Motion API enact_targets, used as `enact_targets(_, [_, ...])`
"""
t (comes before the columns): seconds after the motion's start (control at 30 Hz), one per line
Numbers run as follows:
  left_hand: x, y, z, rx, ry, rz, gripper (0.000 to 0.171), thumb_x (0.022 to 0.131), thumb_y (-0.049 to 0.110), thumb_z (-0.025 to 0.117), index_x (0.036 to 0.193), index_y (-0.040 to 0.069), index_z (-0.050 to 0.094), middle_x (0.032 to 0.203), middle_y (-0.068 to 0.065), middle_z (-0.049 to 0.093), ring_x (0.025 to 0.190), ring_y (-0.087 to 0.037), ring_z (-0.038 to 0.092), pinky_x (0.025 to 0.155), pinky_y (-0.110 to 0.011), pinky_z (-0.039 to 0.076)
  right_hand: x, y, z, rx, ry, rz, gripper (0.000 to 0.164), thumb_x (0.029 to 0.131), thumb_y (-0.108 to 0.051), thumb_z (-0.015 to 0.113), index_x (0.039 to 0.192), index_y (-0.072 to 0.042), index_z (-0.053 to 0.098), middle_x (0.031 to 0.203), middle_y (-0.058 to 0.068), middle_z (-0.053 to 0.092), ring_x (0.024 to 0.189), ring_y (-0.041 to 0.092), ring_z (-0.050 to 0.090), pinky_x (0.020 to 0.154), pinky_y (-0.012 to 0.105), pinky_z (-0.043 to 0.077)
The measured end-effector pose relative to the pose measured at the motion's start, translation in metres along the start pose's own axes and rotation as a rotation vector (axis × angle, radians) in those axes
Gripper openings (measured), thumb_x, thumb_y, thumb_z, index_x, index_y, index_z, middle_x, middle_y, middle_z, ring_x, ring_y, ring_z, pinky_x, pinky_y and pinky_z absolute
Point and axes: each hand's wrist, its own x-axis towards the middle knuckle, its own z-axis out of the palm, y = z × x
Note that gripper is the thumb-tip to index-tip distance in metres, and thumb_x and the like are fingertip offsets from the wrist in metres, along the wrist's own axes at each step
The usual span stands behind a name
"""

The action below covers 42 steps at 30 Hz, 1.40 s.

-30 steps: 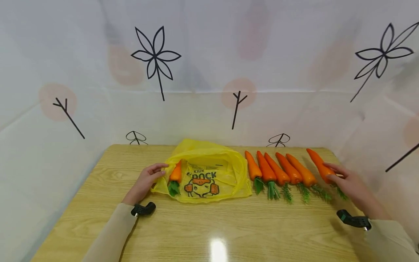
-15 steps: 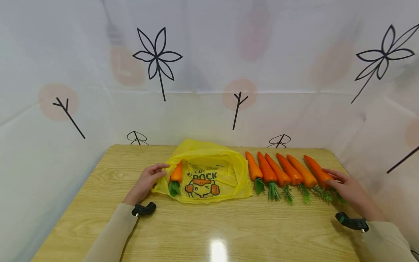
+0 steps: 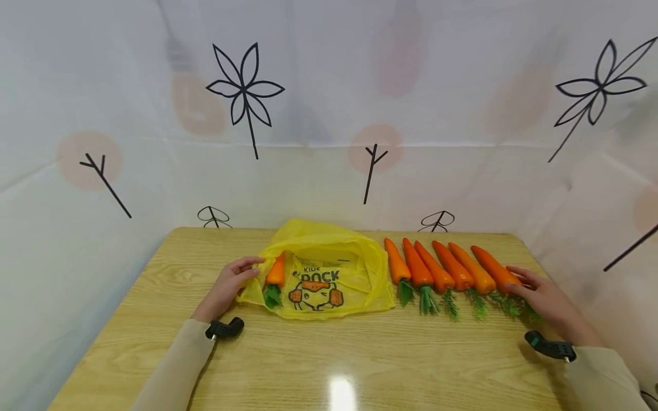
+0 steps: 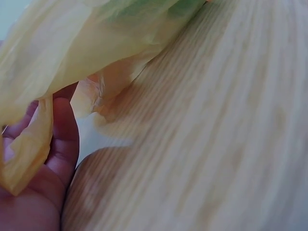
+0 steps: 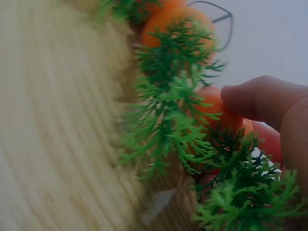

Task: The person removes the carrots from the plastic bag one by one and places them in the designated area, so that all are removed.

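At the bag's left side, my left hand [image 3: 228,288] holds the edge of the yellow plastic bag [image 3: 379,274]. The left wrist view shows a fold of the bag [image 4: 31,154] between its thumb and fingers. The bag lies with its mouth toward me, and one orange carrot [image 3: 276,273] with green leaves rests inside at the left. My right hand [image 3: 547,299] grips the thick end of the rightmost carrot [image 3: 489,265], thumb on one side and fingers on the other. In the right wrist view, feathery green tops [image 5: 168,130] partly cover that carrot.
Several more carrots [image 3: 396,261] lie side by side right of the bag, tips pointing away and leaves toward me. Everything is on a wooden table [image 3: 288,365]. A white cloth [image 3: 308,188] with printed plants hangs behind the table and at both sides.
My right hand has brought its carrot left and down, from apart to beside the end of the row, and its fingers have slid slightly toward the leaves. The left hand and bag stay put.
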Motion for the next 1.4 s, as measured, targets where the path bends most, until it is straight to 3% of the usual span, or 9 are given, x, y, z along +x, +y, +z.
enact_targets(0.1, [0.000,0.001,0.000,0.001,0.007,0.003,0.040,0.101,0.021,0.061,0.135,0.000,0.058,0.132,-0.017,0.056,0.101,-0.014,0.060,0.081,-0.025,0.051,-0.001,0.001,0.001,0.047,-0.003,0.013,0.076,0.107,-0.040,0.044,0.155,0.008,0.010,0.148,0.045,0.020,0.128,0.060,0.028,0.094,0.070,0.032])
enact_targets(0.4, [-0.001,-0.002,-0.001,-0.008,0.008,0.012,0.040,0.101,0.022,0.060,0.135,0.000,0.058,0.131,-0.017,0.056,0.100,-0.014,0.060,0.080,-0.026,0.052,0.001,0.005,0.002,0.053,0.004,-0.003,0.073,0.108,-0.038,0.042,0.154,0.009,0.011,0.150,0.043,0.017,0.128,0.059,0.024,0.096,0.071,0.027])
enact_targets(0.63, [-0.002,0.001,0.000,-0.020,0.018,0.004,0.041,0.101,0.021,0.062,0.135,0.000,0.058,0.134,-0.015,0.055,0.103,-0.013,0.059,0.082,-0.024,0.051,0.001,0.001,0.003,0.102,-0.028,0.026,0.077,0.107,-0.043,0.042,0.156,0.005,0.010,0.156,0.038,0.003,0.135,0.061,0.009,0.100,0.074,0.019])
enact_targets(0.9, [-0.001,0.001,0.002,-0.012,0.017,0.000,0.040,0.101,0.021,0.061,0.135,0.000,0.058,0.134,-0.016,0.055,0.101,-0.013,0.060,0.081,-0.025,0.052,-0.002,-0.002,0.002,0.109,-0.035,0.044,0.077,0.106,-0.045,0.044,0.157,0.002,0.012,0.157,0.037,0.004,0.136,0.061,0.011,0.101,0.075,0.017])
enact_targets(0.93, [0.000,0.001,0.002,-0.009,0.014,0.001,0.040,0.101,0.021,0.061,0.135,0.000,0.058,0.133,-0.017,0.055,0.101,-0.013,0.060,0.081,-0.025,0.052,-0.002,-0.001,0.003,0.106,-0.026,0.041,0.076,0.106,-0.045,0.044,0.157,0.002,0.014,0.157,0.037,0.005,0.137,0.058,0.015,0.101,0.073,0.019])
enact_targets(1.0, [0.000,0.001,0.001,-0.003,0.011,0.003,0.040,0.101,0.021,0.061,0.135,0.000,0.058,0.132,-0.017,0.055,0.100,-0.014,0.060,0.080,-0.025,0.052,-0.002,0.000,0.003,0.083,0.003,0.020,0.073,0.106,-0.043,0.045,0.157,0.002,0.017,0.157,0.035,0.012,0.137,0.039,0.031,0.108,0.055,0.029])
enact_targets(1.1, [0.000,0.001,0.001,0.010,0.012,0.007,0.039,0.101,0.021,0.060,0.135,0.001,0.059,0.132,-0.017,0.055,0.100,-0.014,0.059,0.080,-0.025,0.051,-0.002,0.003,0.001,0.057,0.038,-0.006,0.068,0.106,-0.040,0.047,0.157,0.000,0.024,0.156,0.022,0.030,0.122,0.012,0.042,0.099,0.030,0.037])
enact_targets(1.27, [-0.001,0.002,0.002,0.007,0.025,-0.005,0.038,0.101,0.020,0.061,0.134,0.001,0.060,0.132,-0.014,0.055,0.100,-0.014,0.059,0.080,-0.024,0.051,-0.005,-0.003,-0.009,-0.039,0.037,-0.024,0.068,0.105,-0.044,0.046,0.154,0.000,0.032,0.146,0.003,0.044,0.124,0.017,0.045,0.083,0.017,0.041])
enact_targets(1.4, [-0.002,0.003,0.003,0.011,0.027,0.000,0.037,0.101,0.019,0.060,0.134,0.000,0.059,0.129,-0.013,0.057,0.098,-0.014,0.059,0.079,-0.025,0.051,-0.009,-0.013,-0.014,-0.123,0.077,-0.051,0.063,0.105,-0.040,0.050,0.150,0.002,0.039,0.145,0.021,0.048,0.109,0.002,0.051,0.073,0.015,0.044])
